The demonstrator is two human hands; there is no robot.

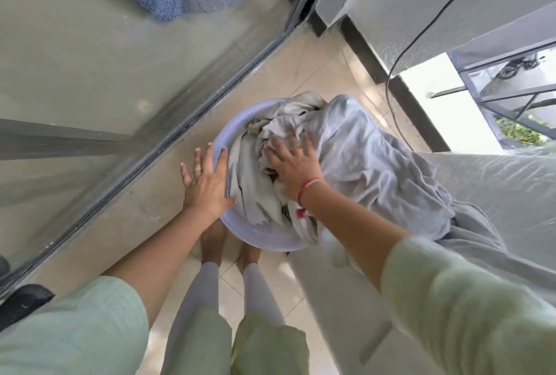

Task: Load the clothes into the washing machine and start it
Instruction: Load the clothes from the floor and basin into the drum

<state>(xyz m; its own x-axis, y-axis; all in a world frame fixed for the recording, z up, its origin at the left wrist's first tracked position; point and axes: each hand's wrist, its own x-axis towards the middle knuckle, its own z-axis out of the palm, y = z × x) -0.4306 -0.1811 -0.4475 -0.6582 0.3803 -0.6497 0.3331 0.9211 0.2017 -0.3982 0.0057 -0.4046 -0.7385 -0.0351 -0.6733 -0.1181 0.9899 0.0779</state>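
- Basin (261, 237) (pale lilac, round) on the tiled floor (316, 73), under both hands, just ahead of the bare feet (212, 239).
- Left hand (207, 182): flat, fingers straight and spread, palm on the basin's left rim; grips nothing.
- Right hand (296, 170): just right of the left hand, fingers splayed, pressed down onto the clothes (255, 188); no cloth seen pinched. Red thread (310, 186) on the wrist.
- Clothes: crumpled grey heap filling the basin, beneath the right hand.
- Grey sheet (376, 164): spills over the rim to the right of the right hand, against the white appliance (496, 194) (under clear plastic).
- Glass door (120, 73) left of the left hand; black cable (391, 97) beyond the right hand.
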